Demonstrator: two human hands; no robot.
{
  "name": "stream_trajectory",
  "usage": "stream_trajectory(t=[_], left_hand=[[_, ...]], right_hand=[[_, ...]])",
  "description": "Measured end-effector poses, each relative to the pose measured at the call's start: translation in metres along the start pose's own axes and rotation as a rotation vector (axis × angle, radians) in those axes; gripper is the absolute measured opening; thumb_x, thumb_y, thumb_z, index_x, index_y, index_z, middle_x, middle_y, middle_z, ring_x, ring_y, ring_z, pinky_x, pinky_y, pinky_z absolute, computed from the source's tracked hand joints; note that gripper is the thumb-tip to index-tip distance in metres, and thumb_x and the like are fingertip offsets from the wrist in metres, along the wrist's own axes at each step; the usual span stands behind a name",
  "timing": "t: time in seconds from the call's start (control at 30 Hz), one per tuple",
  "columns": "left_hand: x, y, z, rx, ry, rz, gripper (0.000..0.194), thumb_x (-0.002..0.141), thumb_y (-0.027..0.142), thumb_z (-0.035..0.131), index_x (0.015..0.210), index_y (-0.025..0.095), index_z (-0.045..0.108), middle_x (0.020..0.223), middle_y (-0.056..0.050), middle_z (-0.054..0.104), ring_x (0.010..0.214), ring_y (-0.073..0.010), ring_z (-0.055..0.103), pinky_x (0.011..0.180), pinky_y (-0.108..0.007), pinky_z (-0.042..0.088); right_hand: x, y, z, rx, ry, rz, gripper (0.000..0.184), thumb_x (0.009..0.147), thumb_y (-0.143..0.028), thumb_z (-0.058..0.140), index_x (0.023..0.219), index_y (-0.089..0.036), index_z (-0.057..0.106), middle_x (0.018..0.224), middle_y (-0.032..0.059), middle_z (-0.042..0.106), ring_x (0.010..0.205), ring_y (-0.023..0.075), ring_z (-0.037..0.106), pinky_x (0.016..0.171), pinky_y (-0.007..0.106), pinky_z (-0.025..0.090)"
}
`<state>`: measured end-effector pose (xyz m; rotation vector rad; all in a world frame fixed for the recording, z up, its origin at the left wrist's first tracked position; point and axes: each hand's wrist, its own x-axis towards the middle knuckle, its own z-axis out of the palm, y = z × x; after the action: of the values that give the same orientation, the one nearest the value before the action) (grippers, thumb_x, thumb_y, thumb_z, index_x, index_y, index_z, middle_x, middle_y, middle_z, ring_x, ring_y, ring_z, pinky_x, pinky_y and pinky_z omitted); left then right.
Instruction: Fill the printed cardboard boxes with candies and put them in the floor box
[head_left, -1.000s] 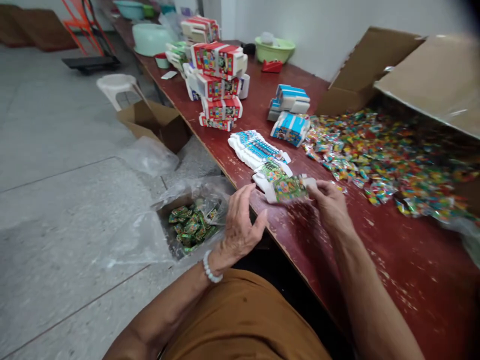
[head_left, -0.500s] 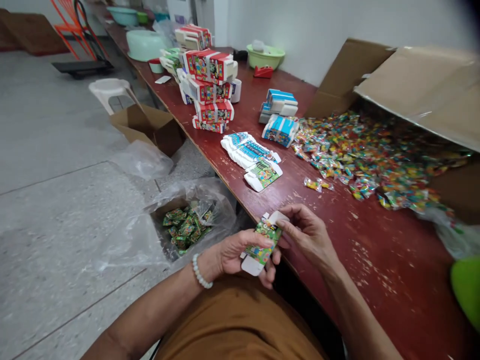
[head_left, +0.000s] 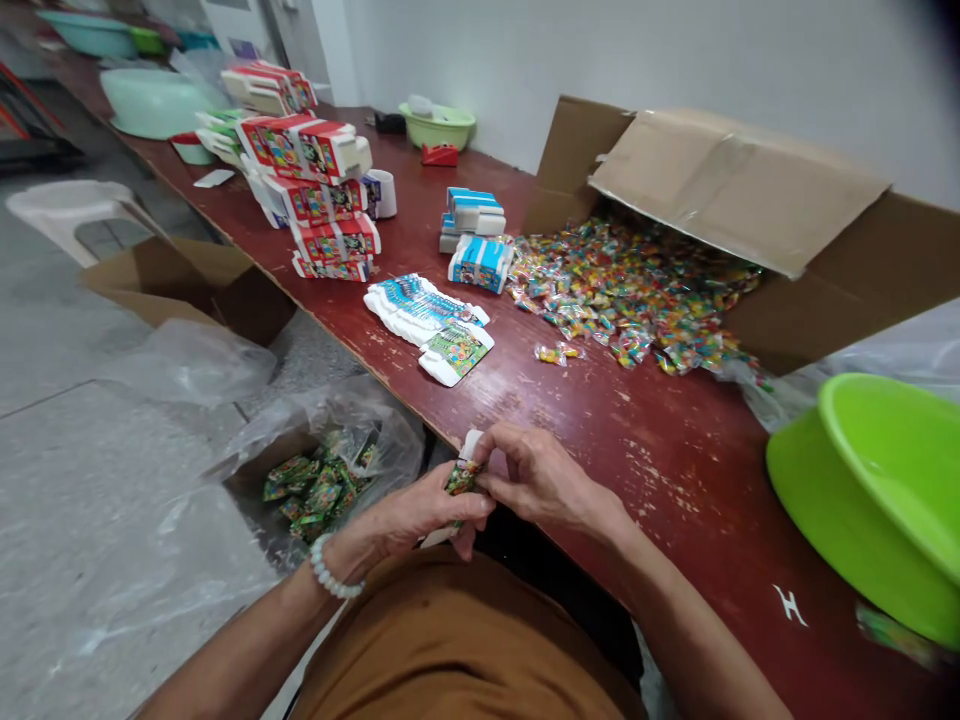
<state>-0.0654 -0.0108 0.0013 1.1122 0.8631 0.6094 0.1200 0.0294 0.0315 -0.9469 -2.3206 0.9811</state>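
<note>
Close to my lap, at the table's front edge, a small green printed carton [head_left: 463, 477] with white flaps is held between both hands. My left hand [head_left: 420, 510], with a pale bead bracelet at the wrist, is wrapped round its body. The fingers of my right hand [head_left: 532, 470] pinch its upper end by the white flap; the fingertips partly hide it. Beyond my hands lies a fanned row of flat blue and white cartons [head_left: 412, 305], with a flat green carton [head_left: 459, 350] at the near end. Wrapped candies [head_left: 559, 353] lie to the right of that row.
A cardboard box [head_left: 720, 180] on its side spills a heap of wrapped candies [head_left: 622, 285]. A green basin [head_left: 862, 500] stands at right. Bundled red cartons [head_left: 307, 150] and blue cartons [head_left: 480, 263] sit farther back. On the floor, a plastic-lined box [head_left: 247, 480] holds green packets.
My right hand has brought the green carton from the row to my lap, where my left hand has closed round it. The view has swung right, bringing the green basin in.
</note>
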Motion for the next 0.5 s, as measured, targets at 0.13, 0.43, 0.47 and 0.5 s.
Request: stream_trajectory(t=[0.13, 0.43, 0.47, 0.5], left_hand=[[0.002, -0.001, 0.001, -0.023, -0.073, -0.056, 0.017, 0.072, 0.033, 0.073, 0.071, 0.019, 0.064, 0.050, 0.002, 0.061, 0.054, -0.0159, 0.057, 0.059, -0.027, 0.043], [0.017, -0.003, 0.009, -0.119, 0.349, -0.007, 0.031, 0.072, 0.043, 0.081, 0.075, 0.015, 0.067, 0.062, -0.001, 0.067, 0.046, -0.0161, 0.063, 0.045, -0.025, 0.048], [0.018, -0.004, 0.007, -0.126, 0.353, -0.002, 0.033, 0.072, 0.044, 0.081, 0.077, 0.015, 0.067, 0.063, -0.002, 0.068, 0.049, -0.0168, 0.064, 0.047, -0.026, 0.049], [0.019, -0.005, 0.005, -0.107, 0.358, 0.015, 0.033, 0.073, 0.045, 0.081, 0.079, 0.015, 0.067, 0.066, -0.003, 0.070, 0.055, -0.0175, 0.066, 0.051, -0.026, 0.050]], right_hand=[[-0.005, 0.008, -0.003, 0.227, -0.226, 0.049, 0.029, 0.078, -0.008, 0.060, 0.102, -0.023, 0.053, 0.077, -0.0043, 0.063, 0.061, 0.0116, 0.054, 0.056, 0.023, 0.038], [0.006, 0.018, 0.028, 0.341, 0.395, 0.215, 0.020, 0.079, -0.030, 0.073, 0.096, -0.022, 0.065, 0.090, 0.0027, 0.066, 0.071, 0.0149, 0.058, 0.061, 0.026, 0.045], [0.008, 0.020, 0.031, 0.395, 0.401, 0.251, 0.017, 0.080, -0.034, 0.073, 0.089, -0.020, 0.067, 0.086, 0.0030, 0.066, 0.070, 0.0156, 0.059, 0.061, 0.027, 0.045], [0.009, 0.023, 0.033, 0.456, 0.390, 0.292, 0.019, 0.081, -0.038, 0.071, 0.082, -0.020, 0.067, 0.081, 0.0028, 0.066, 0.068, 0.0157, 0.058, 0.060, 0.027, 0.045]])
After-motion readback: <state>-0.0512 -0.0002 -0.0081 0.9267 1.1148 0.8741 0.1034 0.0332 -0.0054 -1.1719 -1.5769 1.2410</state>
